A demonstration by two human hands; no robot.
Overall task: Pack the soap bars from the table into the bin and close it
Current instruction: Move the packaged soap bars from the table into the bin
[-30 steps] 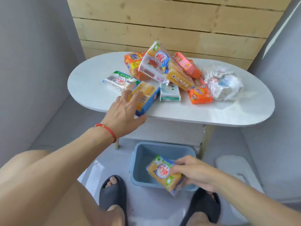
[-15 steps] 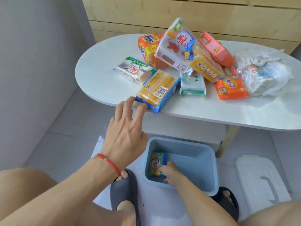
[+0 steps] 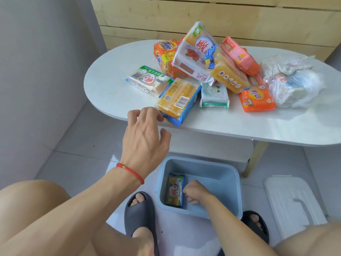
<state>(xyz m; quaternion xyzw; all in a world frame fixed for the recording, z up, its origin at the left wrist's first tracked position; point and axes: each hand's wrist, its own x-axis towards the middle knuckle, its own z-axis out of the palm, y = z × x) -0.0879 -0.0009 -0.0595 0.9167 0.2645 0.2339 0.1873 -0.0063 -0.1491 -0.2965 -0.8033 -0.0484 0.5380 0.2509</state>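
Several wrapped soap packs lie heaped on the white oval table (image 3: 110, 80). A yellow soap pack in a blue wrapper (image 3: 179, 98) sits at the table's near edge. My left hand (image 3: 144, 137) has its fingers spread, the fingertips touching that pack's near corner. Below the table stands the open blue bin (image 3: 238, 191). A yellow-green soap pack (image 3: 175, 191) stands on edge against its left wall. My right hand (image 3: 195, 193) is inside the bin, its fingers curled against that pack's right side.
The white bin lid (image 3: 295, 202) lies on the floor right of the bin. A crumpled white plastic bag (image 3: 295, 84) sits at the table's right end. My feet in dark slippers (image 3: 138, 213) flank the bin. A grey wall is on the left.
My right hand carried the yellow-green pack down into the bin and set it against the left wall. My left hand slid back from the pack's top to its near corner.
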